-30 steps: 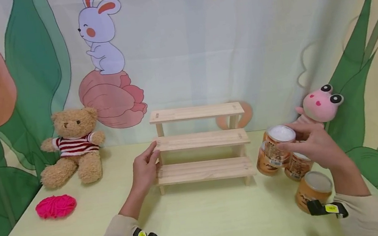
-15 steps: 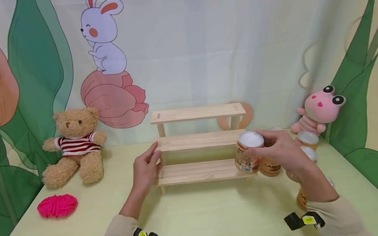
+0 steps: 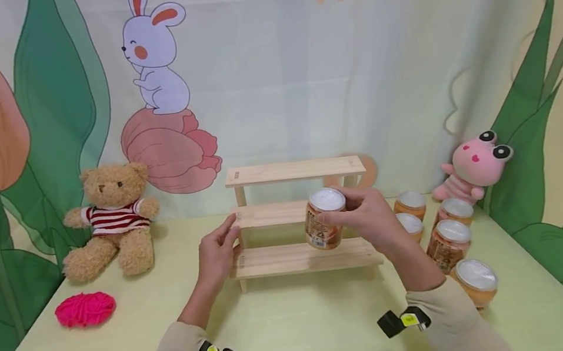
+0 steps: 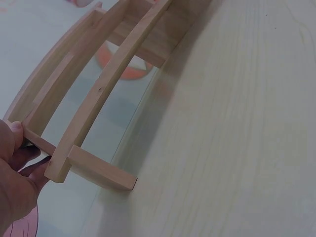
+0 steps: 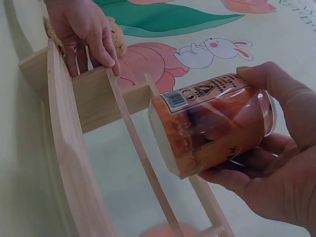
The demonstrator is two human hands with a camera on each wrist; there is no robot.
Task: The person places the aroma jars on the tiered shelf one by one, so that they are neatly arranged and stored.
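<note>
My right hand (image 3: pixel 372 217) grips a jar (image 3: pixel 324 223) with an orange printed label and a whitish lid. The jar is held upright in front of the middle board of a three-tier wooden shelf (image 3: pixel 282 258). In the right wrist view, thumb and fingers wrap the lid end of the jar (image 5: pixel 212 123), and its base points toward the shelf boards. At the shelf's left end, my left hand (image 3: pixel 218 249) holds the side frame near the middle board. The left wrist view shows its fingers (image 4: pixel 29 173) around the side rail of the shelf (image 4: pixel 94 103).
Several similar jars (image 3: pixel 449 242) stand on the table (image 3: pixel 303 338) right of the shelf. A pink frog-like plush (image 3: pixel 464 169) sits behind them. At left are a teddy bear (image 3: pixel 116 221) and a bundle of pink yarn (image 3: pixel 85 310). A printed curtain (image 3: pixel 269 82) hangs behind.
My right hand has carried the jar leftward from the group of jars to in front of the shelf, raising it slightly. The left hand has stayed on the shelf's left end.
</note>
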